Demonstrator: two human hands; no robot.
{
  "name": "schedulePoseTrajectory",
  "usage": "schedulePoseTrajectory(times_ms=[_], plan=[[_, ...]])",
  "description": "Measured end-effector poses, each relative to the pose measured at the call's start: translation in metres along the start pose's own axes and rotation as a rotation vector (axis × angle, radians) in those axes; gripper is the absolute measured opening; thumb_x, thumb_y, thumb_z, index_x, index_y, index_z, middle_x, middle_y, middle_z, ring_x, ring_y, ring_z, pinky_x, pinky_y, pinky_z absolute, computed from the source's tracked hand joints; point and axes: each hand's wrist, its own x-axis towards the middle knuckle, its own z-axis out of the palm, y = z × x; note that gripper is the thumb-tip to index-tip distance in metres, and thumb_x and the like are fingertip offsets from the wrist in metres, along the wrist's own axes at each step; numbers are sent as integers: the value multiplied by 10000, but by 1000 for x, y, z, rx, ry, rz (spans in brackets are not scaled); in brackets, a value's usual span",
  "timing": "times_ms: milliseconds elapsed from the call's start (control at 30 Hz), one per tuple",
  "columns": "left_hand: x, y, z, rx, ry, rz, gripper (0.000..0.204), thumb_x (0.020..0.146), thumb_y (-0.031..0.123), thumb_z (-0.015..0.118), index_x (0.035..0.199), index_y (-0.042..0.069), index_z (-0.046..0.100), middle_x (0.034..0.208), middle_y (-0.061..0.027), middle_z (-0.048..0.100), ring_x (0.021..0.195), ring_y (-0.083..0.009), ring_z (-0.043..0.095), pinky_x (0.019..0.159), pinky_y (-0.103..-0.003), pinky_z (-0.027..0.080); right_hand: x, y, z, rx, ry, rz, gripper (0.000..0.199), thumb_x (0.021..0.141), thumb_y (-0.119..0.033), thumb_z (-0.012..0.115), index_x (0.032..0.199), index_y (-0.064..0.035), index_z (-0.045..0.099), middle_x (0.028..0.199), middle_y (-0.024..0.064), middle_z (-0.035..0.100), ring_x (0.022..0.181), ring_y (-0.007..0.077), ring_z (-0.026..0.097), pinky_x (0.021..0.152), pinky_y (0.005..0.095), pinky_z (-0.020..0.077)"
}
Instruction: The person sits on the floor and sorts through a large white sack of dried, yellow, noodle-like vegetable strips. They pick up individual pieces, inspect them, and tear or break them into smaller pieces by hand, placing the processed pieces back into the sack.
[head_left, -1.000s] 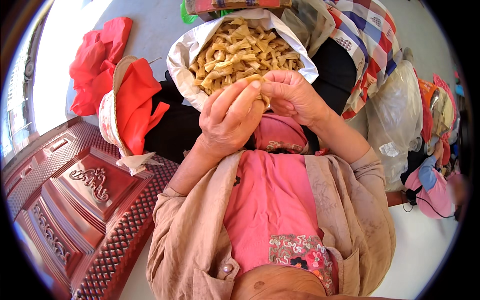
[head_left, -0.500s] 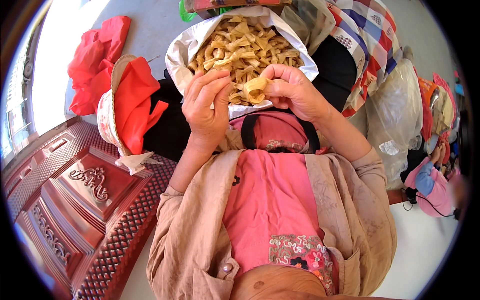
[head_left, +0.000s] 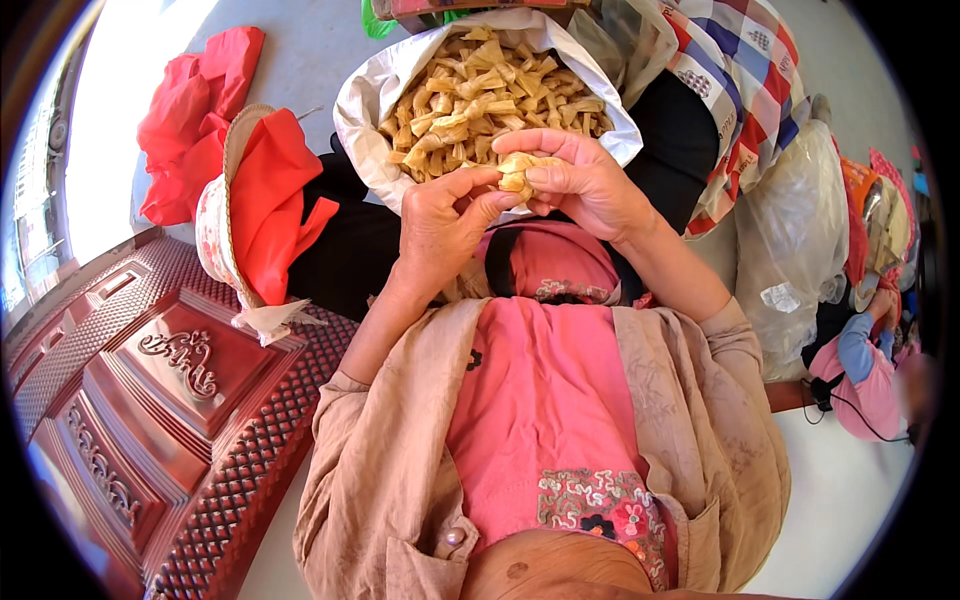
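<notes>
Yellow strip (head_left: 518, 172) sits pinched betw. both hands, just over near rim of white sack (head_left: 372, 120) full of same strips. Carved red door (head_left: 150, 400) at left, pale floor (head_left: 300, 60) beyond. R hand (head_left: 585, 180) clamps strip; L hand (head_left: 445, 215) fingertips touch it, half-curled. Red cloth (head_left: 270, 190) near sack's left.

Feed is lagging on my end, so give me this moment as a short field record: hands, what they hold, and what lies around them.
left hand: left hand in front of the chest, fingertips pinching one end of the yellow knotted strip
right hand: right hand cupped around the same strip from the other side
strip: pale yellow, folded, held just above the near rim of the white sack
sack contents: heap of knotted yellow pieces
to the left: straw hat with red cloth
lower left: carved red door panel
</notes>
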Motion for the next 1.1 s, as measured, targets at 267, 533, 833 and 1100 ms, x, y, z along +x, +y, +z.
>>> schedulePoseTrajectory(times_ms=[267, 533, 833, 1100], plan=[[7, 12, -21, -770, -122, -460, 130, 868, 115, 677, 821, 5, 629, 584, 1, 555, 466, -55, 460, 465, -210, 409, -18, -18, 16, -445, 48, -119, 337, 971, -179, 548, 1278, -37, 533, 738, -67, 528, 548, 5, 398, 499, 162, 345], [8, 16, -27, -991, 77, -367, 71, 927, 89, 577, 881, 42, 604, 521, 29, 426, 397, -61, 355, 670, -283, 484, -40, -29, 19, -445, 128, -162, 366, 970, -142, 550, 1314, -26, 505, 717, -86, 495, 537, -19, 341, 479, 138, 276], [22, 19, -26, -764, -43, -339, 230, 979, 199, 529, 851, 26, 610, 584, -12, 528, 482, -82, 472, 622, -262, 476, -26, -19, -4, -1358, -10, -349, 193, 884, -108, 605, 1043, -1, 576, 755, 93, 636, 711, 235, 650, 586, 344, 490], [35, 60, -43, 642, -138, 446, 298, 754, 164, 735, 1028, 71, 661, 925, -97, 647, 816, -240, 618, 770, -307, 467, -24, -40, -1, -2089, 50, -906, 149, 730, -107, 618, 863, -68, 564, 641, 24, 487, 581, 183, 547, 517, 298, 438]])
